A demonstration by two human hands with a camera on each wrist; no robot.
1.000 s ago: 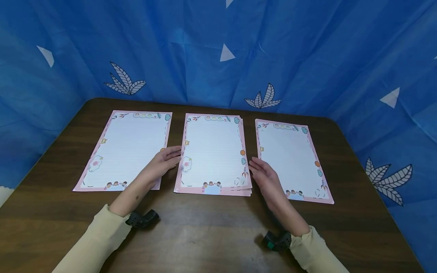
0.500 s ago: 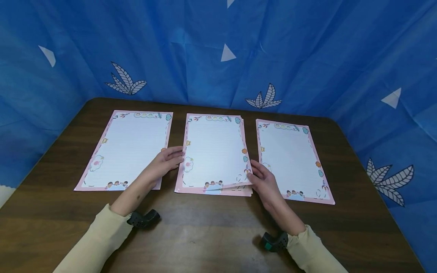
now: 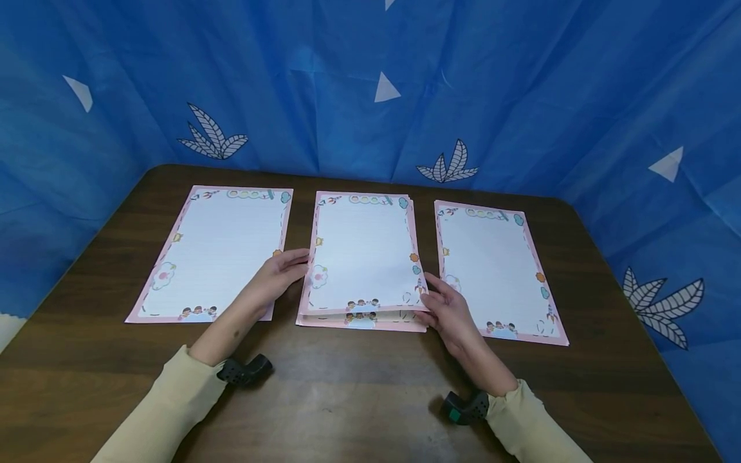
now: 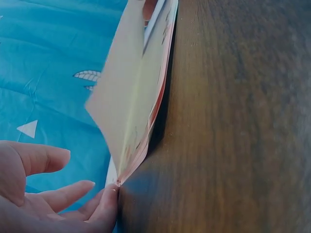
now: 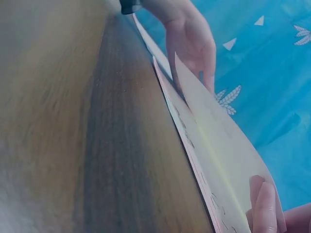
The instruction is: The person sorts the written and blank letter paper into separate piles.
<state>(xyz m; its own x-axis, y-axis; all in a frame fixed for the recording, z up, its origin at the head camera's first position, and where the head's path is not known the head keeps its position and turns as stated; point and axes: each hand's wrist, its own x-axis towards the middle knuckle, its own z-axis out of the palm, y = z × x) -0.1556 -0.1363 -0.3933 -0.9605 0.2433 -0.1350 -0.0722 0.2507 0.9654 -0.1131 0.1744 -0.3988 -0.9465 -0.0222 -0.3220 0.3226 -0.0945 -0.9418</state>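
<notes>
In the head view, a stack of pink-bordered letter paper (image 3: 393,326) lies in the middle of the table. Its top sheet (image 3: 365,251) is raised along the near edge, showing a gap above the sheets beneath. My right hand (image 3: 453,315) pinches that sheet's lower right edge; the right wrist view has its fingers (image 5: 265,206) against the lifted sheet. At the stack's left edge rests my left hand (image 3: 276,283), fingers extended. The left wrist view shows the left thumb (image 4: 46,159) apart from the paper, while other fingertips touch the stack's edge.
Similar pink-bordered paper lies on the left (image 3: 226,257) and right (image 3: 492,270) of the brown wooden table (image 3: 347,399). A blue patterned curtain (image 3: 347,96) hangs behind and at both sides. Each wrist wears a black device (image 3: 246,371).
My right hand has taken hold of the top sheet's lower right edge and raised its near side off the stack. The left hand has stayed at the left edge.
</notes>
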